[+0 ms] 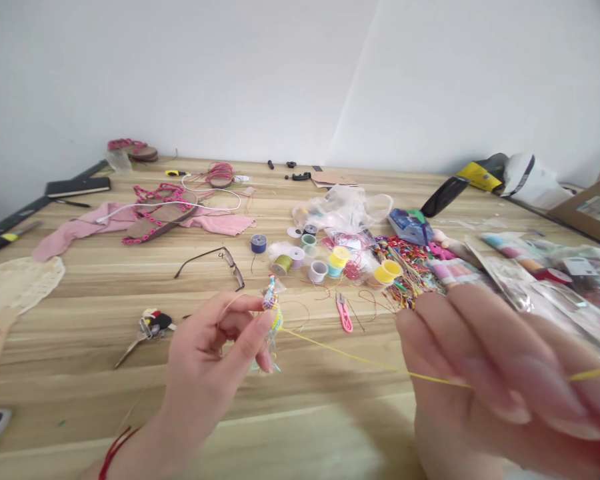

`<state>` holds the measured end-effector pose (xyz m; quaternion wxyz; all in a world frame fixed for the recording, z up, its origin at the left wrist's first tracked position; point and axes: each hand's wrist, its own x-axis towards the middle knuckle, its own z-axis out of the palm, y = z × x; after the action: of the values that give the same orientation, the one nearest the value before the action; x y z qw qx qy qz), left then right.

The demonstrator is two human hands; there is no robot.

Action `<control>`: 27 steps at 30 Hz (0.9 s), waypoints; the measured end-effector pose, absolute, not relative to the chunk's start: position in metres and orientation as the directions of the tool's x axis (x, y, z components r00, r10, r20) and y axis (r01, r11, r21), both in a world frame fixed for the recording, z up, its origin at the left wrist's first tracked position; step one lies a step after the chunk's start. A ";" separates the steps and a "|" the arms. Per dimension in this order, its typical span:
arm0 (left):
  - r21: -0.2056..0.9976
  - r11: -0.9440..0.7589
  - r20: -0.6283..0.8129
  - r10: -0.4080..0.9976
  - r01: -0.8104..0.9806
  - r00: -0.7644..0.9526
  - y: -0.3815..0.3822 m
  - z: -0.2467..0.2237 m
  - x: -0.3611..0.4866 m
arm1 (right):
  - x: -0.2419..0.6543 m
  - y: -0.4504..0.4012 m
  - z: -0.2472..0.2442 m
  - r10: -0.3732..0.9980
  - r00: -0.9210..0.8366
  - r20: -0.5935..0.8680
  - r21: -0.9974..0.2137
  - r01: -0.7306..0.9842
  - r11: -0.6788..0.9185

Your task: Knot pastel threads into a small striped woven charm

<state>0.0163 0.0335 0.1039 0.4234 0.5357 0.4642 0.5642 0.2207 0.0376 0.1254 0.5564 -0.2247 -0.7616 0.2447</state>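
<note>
A small knotted piece in yellow, purple and light blue (272,303) is pinched between the thumb and fingers of my left hand (220,347). Pale blue thread ends hang below it. From its right side a yellow thread (350,355) runs taut to my right hand (500,373), which is close to the camera and slightly blurred. The fingers of my right hand are curled round the thread, and it comes out again at the far right. A red string circles my left wrist.
Behind my hands lie thread spools (317,271), pink snips (345,313), glasses (220,260) and a heap of coloured threads (410,263). Keys (147,330) and a fan (20,290) are left, sandals (165,217) back left, plastic packets (545,300) right, a cardboard box (593,207) far right.
</note>
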 end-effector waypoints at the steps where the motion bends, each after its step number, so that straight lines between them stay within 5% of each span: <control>1: 0.978 -0.209 0.210 0.975 0.015 -0.066 0.033 0.104 0.017 | 0.218 0.036 0.124 0.631 -0.247 0.736 -0.655 -0.021 0.756; 3: 0.979 -0.204 0.204 0.977 0.009 -0.056 0.032 0.104 0.017 | 0.211 0.034 0.121 0.676 -0.227 0.702 -0.710 -0.134 0.692; 12: 0.978 -0.196 0.197 0.980 -0.074 0.005 0.026 0.103 0.022 | 0.196 0.038 0.096 0.552 -0.515 0.655 -0.542 0.189 0.819; 21: 0.979 -0.193 0.195 0.980 -0.070 0.025 0.024 0.102 0.021 | 0.193 0.034 0.101 0.540 -0.458 0.706 -0.478 0.254 0.841; 27: 0.981 -0.157 0.159 0.987 -0.118 0.002 0.027 0.104 0.023 | 0.193 0.036 0.098 0.431 -0.550 0.715 -0.198 0.431 0.880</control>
<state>0.0234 0.0274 0.1040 0.4900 0.5107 0.4257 0.5637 0.1928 0.0358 0.0981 0.4060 -0.2448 -0.8805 -0.0004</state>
